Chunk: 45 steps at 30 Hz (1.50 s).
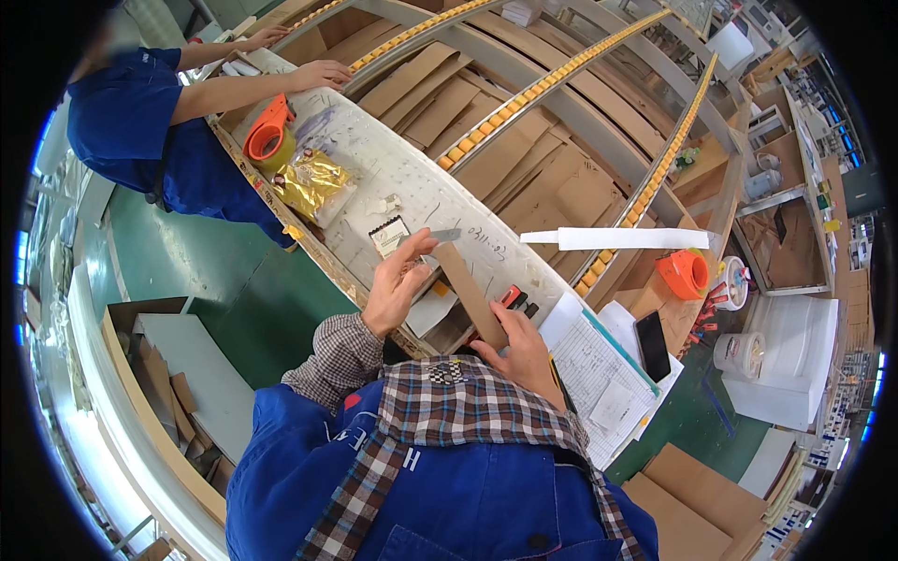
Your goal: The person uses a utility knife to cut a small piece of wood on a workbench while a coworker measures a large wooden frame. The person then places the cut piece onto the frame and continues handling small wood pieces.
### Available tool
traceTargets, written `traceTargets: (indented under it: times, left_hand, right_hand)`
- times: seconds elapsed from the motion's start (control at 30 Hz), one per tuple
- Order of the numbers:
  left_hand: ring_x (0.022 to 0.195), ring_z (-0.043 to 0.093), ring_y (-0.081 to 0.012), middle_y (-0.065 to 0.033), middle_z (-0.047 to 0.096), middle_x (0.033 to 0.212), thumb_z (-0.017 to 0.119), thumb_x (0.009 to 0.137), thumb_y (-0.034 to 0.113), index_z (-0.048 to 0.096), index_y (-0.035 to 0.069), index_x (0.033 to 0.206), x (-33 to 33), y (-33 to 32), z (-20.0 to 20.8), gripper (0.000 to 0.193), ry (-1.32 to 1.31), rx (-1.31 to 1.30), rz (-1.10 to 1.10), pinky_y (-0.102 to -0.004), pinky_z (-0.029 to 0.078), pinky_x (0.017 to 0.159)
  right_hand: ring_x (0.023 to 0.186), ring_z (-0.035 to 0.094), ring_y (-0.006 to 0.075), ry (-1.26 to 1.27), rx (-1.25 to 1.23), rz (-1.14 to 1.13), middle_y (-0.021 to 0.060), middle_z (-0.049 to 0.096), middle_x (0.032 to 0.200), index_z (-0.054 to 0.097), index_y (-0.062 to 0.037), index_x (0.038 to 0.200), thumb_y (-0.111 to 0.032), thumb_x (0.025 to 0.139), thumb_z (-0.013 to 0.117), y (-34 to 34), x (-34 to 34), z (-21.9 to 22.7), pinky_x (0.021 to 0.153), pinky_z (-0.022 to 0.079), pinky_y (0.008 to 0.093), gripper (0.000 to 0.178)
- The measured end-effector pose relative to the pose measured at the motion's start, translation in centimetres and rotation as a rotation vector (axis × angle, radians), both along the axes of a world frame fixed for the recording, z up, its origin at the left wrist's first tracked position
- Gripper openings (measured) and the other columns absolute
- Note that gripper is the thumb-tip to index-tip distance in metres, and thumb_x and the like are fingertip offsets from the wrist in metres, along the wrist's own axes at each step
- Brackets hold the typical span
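My right hand [524, 353] is closed on the lower end of a narrow brown cardboard strip [465, 288], which stands tilted over the near edge of the white worktop [412, 154]. At the strip's upper end, my left hand [397, 288] pinches a small flat grey piece [447, 235] between its fingertips; its exact kind is unclear. Beneath my left hand lies a small printed card [388, 236] with a dark toothed edge. A red and black tool [514, 297] rests on the worktop beyond my right hand, partly hidden.
Handwritten sheets [603, 379] and a black phone [652, 346] lie right. A long white strip [617, 238] crosses the yellow roller rails [524, 98]. Orange tape dispensers [269, 131] sit at both sides. A gold packet [313, 185] lies left, near a co-worker in blue [126, 117].
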<state>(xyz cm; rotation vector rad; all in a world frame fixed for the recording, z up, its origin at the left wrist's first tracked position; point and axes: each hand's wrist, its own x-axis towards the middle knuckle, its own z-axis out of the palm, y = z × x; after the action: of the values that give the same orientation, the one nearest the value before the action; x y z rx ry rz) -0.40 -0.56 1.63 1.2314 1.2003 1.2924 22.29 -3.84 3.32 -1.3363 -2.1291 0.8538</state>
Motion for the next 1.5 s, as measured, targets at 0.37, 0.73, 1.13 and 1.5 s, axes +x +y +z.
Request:
traceTargets:
  times: [0.37, 0.73, 1.13, 1.5]
  left_hand:
    - [0.076, 0.054, -0.0104, -0.0070, 0.059, 0.090, 0.053, 0.085, 0.010, 0.054, -0.005, 0.107, 0.3, 0.2, -1.1, 0.026, 0.045, -0.104, 0.145, -0.0238, 0.045, 0.069]
    - [0.067, 0.054, -0.0108, -0.0060, 0.057, 0.081, 0.053, 0.079, 0.002, 0.059, -0.004, 0.096, 0.4, 0.3, -0.7, 0.019, 0.241, -0.079, 0.139, -0.0232, 0.045, 0.061]
    - [0.070, 0.055, -0.0122, -0.0078, 0.060, 0.088, 0.052, 0.080, 0.003, 0.060, -0.002, 0.096, 0.4, 0.4, -0.3, 0.019, 0.264, -0.091, 0.075, -0.0245, 0.046, 0.065]
    - [0.071, 0.055, -0.0126, -0.0078, 0.060, 0.088, 0.051, 0.081, 0.002, 0.060, -0.001, 0.096, 0.4, 0.4, -0.3, 0.018, 0.257, -0.066, 0.053, -0.0247, 0.046, 0.066]
  right_hand:
    - [0.086, 0.059, 0.0291, -0.003, 0.029, -0.035, 0.0124, 0.059, 0.097, 0.049, -0.0110, 0.123, -0.011, 0.072, 0.068, -0.1, 0.1, -0.4, 0.071, 0.049, 0.0333, 0.054]
    - [0.084, 0.058, 0.0311, 0.021, 0.059, -0.035, 0.0141, 0.057, 0.096, 0.050, -0.0078, 0.119, -0.009, 0.072, 0.064, 0.0, 0.0, 0.0, 0.069, 0.048, 0.0356, 0.049]
    - [0.081, 0.058, 0.0303, 0.013, 0.058, -0.039, 0.0129, 0.057, 0.093, 0.050, -0.0072, 0.119, -0.011, 0.073, 0.065, 0.1, 0.2, 0.0, 0.067, 0.048, 0.0359, 0.048]
    - [0.077, 0.059, 0.0282, 0.007, 0.078, -0.060, 0.0105, 0.059, 0.089, 0.053, -0.0076, 0.116, -0.017, 0.073, 0.068, 0.0, 0.1, -0.1, 0.062, 0.049, 0.0343, 0.047]
